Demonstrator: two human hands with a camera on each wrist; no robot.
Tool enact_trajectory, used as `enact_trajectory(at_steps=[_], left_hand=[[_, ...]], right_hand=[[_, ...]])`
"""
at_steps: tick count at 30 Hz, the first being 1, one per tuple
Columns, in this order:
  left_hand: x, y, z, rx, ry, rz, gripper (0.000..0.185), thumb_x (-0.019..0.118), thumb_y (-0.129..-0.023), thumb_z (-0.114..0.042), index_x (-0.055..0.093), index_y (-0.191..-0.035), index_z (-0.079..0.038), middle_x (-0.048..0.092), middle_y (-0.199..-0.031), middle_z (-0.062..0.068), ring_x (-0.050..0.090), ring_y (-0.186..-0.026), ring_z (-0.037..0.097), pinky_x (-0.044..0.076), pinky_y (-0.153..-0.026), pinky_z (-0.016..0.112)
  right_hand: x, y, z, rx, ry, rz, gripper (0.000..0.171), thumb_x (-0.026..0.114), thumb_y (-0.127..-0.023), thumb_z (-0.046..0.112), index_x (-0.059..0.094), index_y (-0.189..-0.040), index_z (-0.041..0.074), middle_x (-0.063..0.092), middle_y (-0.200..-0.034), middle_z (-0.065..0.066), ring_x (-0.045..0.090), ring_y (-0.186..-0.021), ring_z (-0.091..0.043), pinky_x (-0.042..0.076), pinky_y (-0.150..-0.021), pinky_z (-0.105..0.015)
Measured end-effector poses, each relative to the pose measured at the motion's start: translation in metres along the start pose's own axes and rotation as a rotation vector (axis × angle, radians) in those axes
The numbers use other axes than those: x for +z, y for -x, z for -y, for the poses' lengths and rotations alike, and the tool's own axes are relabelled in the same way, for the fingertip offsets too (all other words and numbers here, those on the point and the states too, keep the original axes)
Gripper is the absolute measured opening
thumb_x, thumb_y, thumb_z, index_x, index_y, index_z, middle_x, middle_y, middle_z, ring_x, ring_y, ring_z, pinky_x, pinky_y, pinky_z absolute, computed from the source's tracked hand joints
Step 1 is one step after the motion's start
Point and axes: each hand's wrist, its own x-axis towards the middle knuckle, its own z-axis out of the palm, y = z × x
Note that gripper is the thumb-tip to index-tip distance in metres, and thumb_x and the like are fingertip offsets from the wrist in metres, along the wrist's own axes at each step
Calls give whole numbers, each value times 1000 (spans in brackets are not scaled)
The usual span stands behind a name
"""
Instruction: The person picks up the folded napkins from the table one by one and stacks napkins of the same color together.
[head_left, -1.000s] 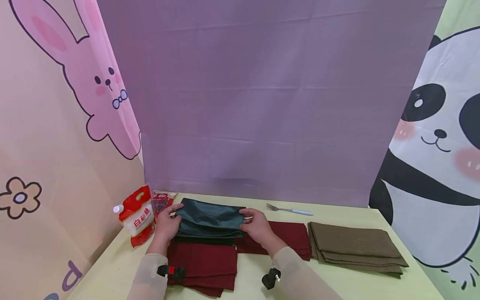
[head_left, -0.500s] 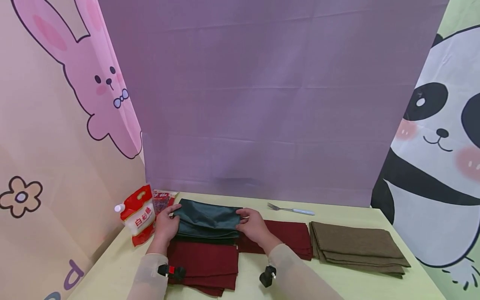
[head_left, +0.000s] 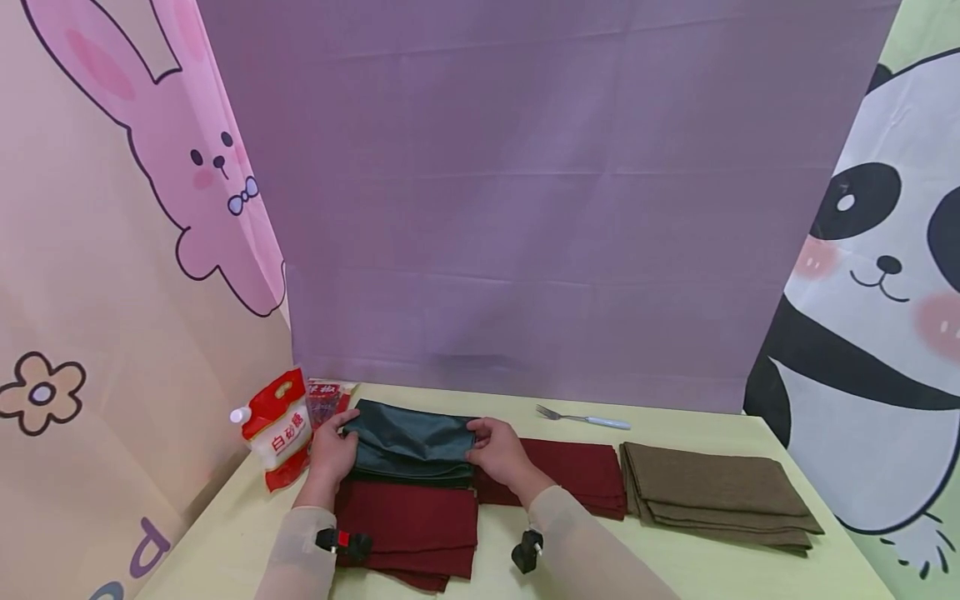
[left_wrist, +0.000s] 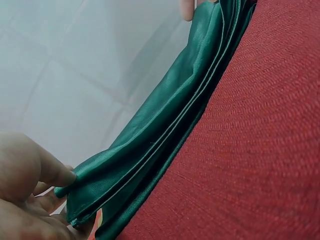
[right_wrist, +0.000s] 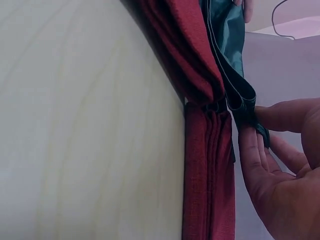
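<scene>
A folded dark green satiny cloth point(head_left: 412, 442) lies behind the front red cloth, its layers showing edge-on in the left wrist view. My left hand point(head_left: 332, 450) pinches its left end, thumb on top and fingers beneath point(left_wrist: 47, 200). At the other end my right hand point(head_left: 501, 454) pinches the right edge between thumb and fingers, also seen in the right wrist view, where the hand point(right_wrist: 285, 160) is close beside the red stacks. One folded red cloth point(head_left: 408, 525) lies in front of the green one; a second red cloth point(head_left: 573, 475) lies to the right, partly behind my right forearm.
A folded brown cloth stack point(head_left: 716, 492) lies at the right of the table point(head_left: 675, 575). Behind the red cloth lies a fork point(head_left: 583, 418) with a pale handle. At the left stand a red-and-white spouted bag point(head_left: 281, 433) and a red packet point(head_left: 326, 402). A purple backdrop point(head_left: 517, 208) hangs behind.
The right end of the green cloth has shifted slightly left along with my right hand. My left hand keeps its pinch and has moved only a little.
</scene>
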Motion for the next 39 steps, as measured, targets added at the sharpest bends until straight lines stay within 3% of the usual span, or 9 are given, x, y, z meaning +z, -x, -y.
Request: enact_trajectory(at_steps=[17, 27, 39], left_hand=[[1, -3, 9, 27, -17, 12, 46, 55, -104, -3, 54, -150, -3, 36, -162, 26, 34, -142, 42, 30, -120, 61], [1, -5, 10, 11, -73, 27, 47, 55, -105, -7, 52, -151, -2, 35, -163, 26, 22, -152, 45, 21, -122, 64], [2, -7, 16, -10, -137, 42, 47, 59, -105, -12, 52, -150, -2, 37, -160, 29, 32, -146, 47, 26, -119, 65]], right_hand=[[5, -3, 1, 21, 31, -13, 45, 77, -88, -7, 67, -131, -2, 58, -134, -23, 63, -99, -24, 60, -84, -39], [7, -2, 5, 39, 28, -15, 44, 77, -87, -7, 67, -129, -4, 59, -131, -23, 62, -95, -22, 59, -82, -38], [4, -2, 3, 60, 101, 4, 45, 78, -90, -2, 66, -132, -3, 62, -129, -19, 63, -101, -26, 59, -85, -42]])
